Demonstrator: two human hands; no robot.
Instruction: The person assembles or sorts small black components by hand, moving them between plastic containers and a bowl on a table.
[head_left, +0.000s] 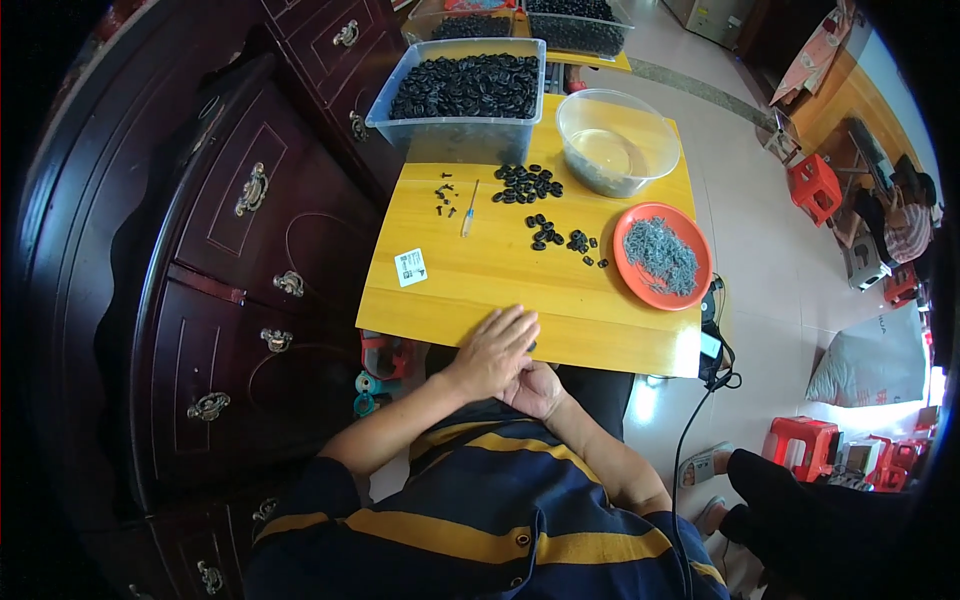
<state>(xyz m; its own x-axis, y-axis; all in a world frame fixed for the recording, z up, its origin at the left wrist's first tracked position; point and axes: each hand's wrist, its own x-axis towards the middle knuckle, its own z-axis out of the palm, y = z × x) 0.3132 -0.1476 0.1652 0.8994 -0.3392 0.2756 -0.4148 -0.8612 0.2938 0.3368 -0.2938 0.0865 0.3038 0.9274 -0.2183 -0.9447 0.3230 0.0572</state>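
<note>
My left hand lies across my right hand at the table's near edge, its fingers stretched out and close together. Palm partly up, my right hand rests below it near my lap, and its fingers are mostly hidden. A small dark bit shows by the left fingertips; I cannot tell what it is. Beyond the hands, black oval parts lie in a loose group, with a smaller group of oval parts nearer. Small dark pieces sit beside them. An orange-red plate holds many grey screw-like pieces.
The yellow table also carries a clear bin of black parts, a clear round tub, a thin blue-handled tool, small black bits and a white label card. A dark cabinet stands left; a cable hangs right.
</note>
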